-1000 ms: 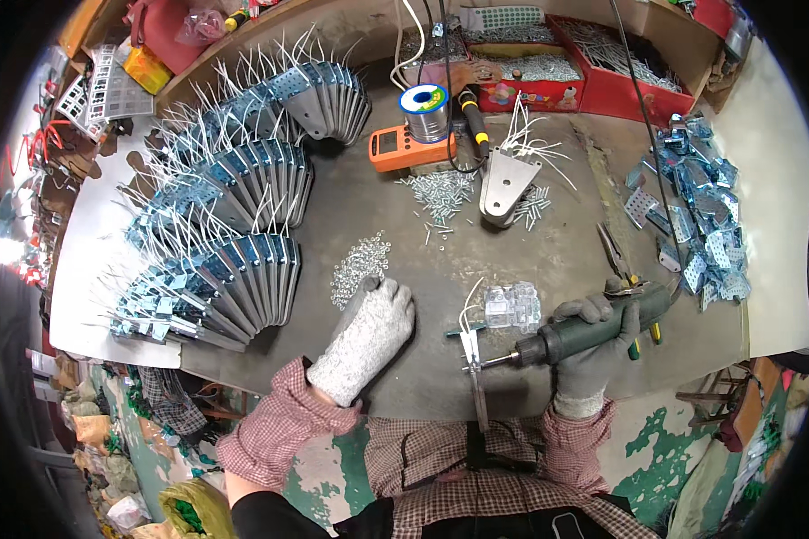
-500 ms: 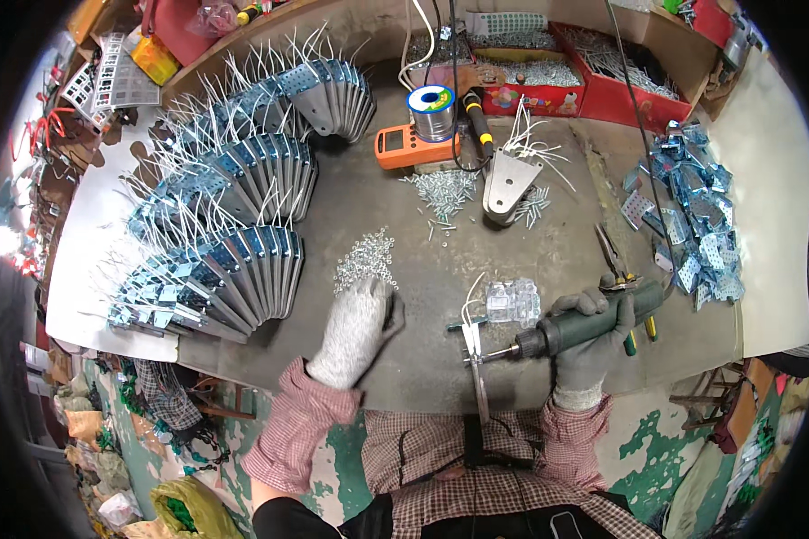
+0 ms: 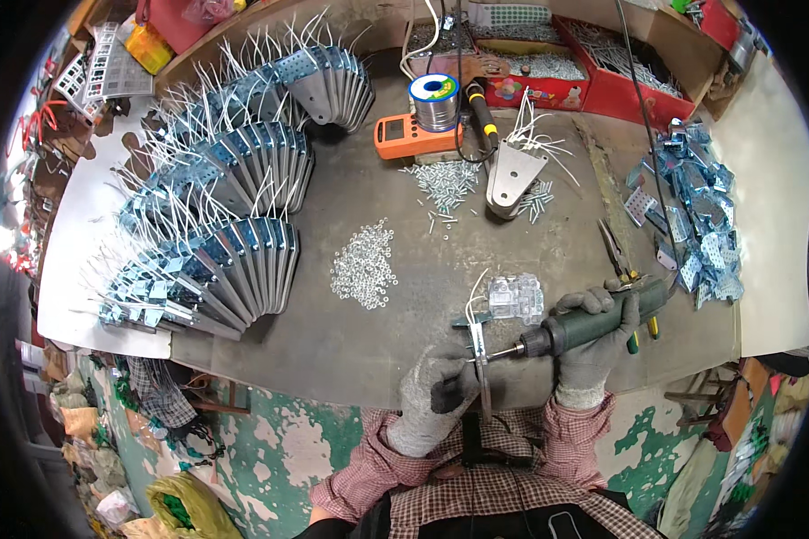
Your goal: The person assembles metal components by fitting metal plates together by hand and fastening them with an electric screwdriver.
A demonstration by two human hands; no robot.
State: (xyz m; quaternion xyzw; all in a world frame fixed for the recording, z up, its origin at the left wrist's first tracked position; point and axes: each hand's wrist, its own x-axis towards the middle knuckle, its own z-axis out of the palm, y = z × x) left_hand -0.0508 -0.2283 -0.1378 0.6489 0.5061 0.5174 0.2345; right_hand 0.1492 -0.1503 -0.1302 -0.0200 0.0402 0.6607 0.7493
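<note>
My right hand (image 3: 598, 346), in a grey glove, is wrapped round a dark green electric screwdriver (image 3: 593, 322) that points left. Its bit meets an upright metal bracket (image 3: 480, 355) with white wires, seen edge-on near the table's front edge. Against the bracket's left side, opposite the bit, my gloved left hand (image 3: 436, 391) has its fingers drawn together; anything small between them is hidden. Behind the bracket lies a clear plastic block (image 3: 515, 298). A pile of small nuts (image 3: 364, 267) is spread farther left on the table.
Rows of wired metal brackets (image 3: 243, 260) fill the left. Screws (image 3: 445, 184) lie near an orange meter (image 3: 413, 136), a solder spool (image 3: 433, 112) and a bracket stack (image 3: 515, 175). Pliers (image 3: 616, 247) lie beyond the screwdriver; blue metal plates (image 3: 692, 211) are heaped right. Red boxes (image 3: 548, 92) stand behind.
My left hand has left the nut pile and moved right and nearer to me, up to the bracket. My right hand stays on the screwdriver, almost unmoved.
</note>
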